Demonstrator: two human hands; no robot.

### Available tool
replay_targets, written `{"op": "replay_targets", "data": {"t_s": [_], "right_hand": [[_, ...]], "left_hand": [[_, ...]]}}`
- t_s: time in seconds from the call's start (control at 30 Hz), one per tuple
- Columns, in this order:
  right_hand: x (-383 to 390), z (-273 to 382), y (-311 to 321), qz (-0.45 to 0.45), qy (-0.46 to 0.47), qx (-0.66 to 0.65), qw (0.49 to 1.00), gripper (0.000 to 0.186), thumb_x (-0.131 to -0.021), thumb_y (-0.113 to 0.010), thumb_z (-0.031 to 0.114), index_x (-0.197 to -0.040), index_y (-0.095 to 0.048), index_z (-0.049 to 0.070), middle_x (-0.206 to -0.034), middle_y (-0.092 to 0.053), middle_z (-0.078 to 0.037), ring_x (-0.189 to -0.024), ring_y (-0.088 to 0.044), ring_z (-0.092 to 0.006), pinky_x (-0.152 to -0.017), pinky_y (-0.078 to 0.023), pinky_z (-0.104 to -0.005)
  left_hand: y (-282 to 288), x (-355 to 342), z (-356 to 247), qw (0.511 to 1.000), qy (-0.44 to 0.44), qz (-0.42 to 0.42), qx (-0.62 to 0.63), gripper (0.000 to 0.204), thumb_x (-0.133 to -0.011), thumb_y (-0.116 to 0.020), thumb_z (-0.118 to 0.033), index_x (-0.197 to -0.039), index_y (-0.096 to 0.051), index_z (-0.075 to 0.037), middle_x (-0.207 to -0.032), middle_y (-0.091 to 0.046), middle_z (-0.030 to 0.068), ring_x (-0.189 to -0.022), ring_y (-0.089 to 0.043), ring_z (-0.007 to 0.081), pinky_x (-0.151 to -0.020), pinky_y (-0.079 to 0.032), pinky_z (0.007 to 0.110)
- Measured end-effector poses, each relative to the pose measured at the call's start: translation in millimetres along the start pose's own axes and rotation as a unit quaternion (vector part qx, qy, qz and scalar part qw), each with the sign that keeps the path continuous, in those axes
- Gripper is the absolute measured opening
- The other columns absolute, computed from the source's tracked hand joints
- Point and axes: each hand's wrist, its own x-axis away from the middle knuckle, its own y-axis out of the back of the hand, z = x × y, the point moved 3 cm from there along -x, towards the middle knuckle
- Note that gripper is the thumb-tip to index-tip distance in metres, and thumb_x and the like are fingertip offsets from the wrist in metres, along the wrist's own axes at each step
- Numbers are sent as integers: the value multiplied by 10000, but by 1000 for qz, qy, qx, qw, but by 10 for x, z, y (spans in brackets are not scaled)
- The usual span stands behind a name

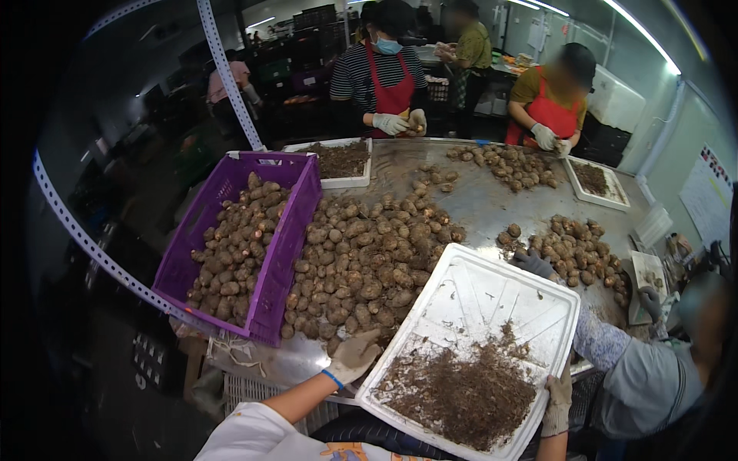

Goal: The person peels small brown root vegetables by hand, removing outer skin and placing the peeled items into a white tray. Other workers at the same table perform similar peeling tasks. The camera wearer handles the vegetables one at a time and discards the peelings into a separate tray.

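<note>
Roots and dark soil lie heaped in the near end of the white tray (492,307) that I hold tilted over the table's edge — its far half is bare white plastic. My right hand (559,399), gloved, grips the tray's right rim near the lower corner, fingers curled over the edge. My left hand (352,357), also gloved, sits at the tray's left rim beside the tubers; whether it clasps the rim or only rests against it I cannot tell. Just past the tray a big pile of tubers (361,257) spreads across the metal table (477,203). To the left stands a purple crate (288,230), tipped a little toward me, about half full of the same brown tubers. At the far side a second tray (342,163) holds dark scraps in front of a person in a red apron, and a third tray (596,183) with scraps lies before another person in red, near a smaller pile (511,165). On my right a co-worker's grey-gloved hand (533,263) rests by another pile (573,250) — close to my tray's far corner.
</note>
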Motion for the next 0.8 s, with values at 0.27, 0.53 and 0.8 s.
{"op": "replay_targets", "data": {"t_s": [0.27, 0.53, 0.8], "right_hand": [[1825, 673, -280, -122, 16, -73, 990, 774, -806, -600, 112, -1496, -264, 10, -1302, -526, -166, -1011, -556, -224, -858, -455, -323], [3082, 331, -522, -256, -138, -75, 954, 666, -864, -569, 157, -1471, -313, 64, -1289, -534, -133, -1061, -549, -240, -890, -459, -347], [2382, -1016, -571, -283, -67, -58, 955, 829, -721, -432, -90, -1516, -237, 42, -1408, -466, -161, -1159, -531, -257, -950, -432, -290]], "left_hand": [[-580, -220, -63, 870, -332, 182, -315, 572, -941, -420, -283, -1467, -337, -75, -1557, -249, 145, -1464, -169, 281, -1193, -134, 422], [-1318, -756, 218, 772, -366, 187, -485, 556, -932, -487, -334, -1429, -410, -96, -1518, -342, 133, -1431, -260, 283, -1158, -217, 439], [-1042, -1186, 465, 714, -389, 202, -546, 522, -947, -415, -176, -1458, -366, -83, -1525, -340, 87, -1459, -201, 256, -1193, -145, 433]]}}
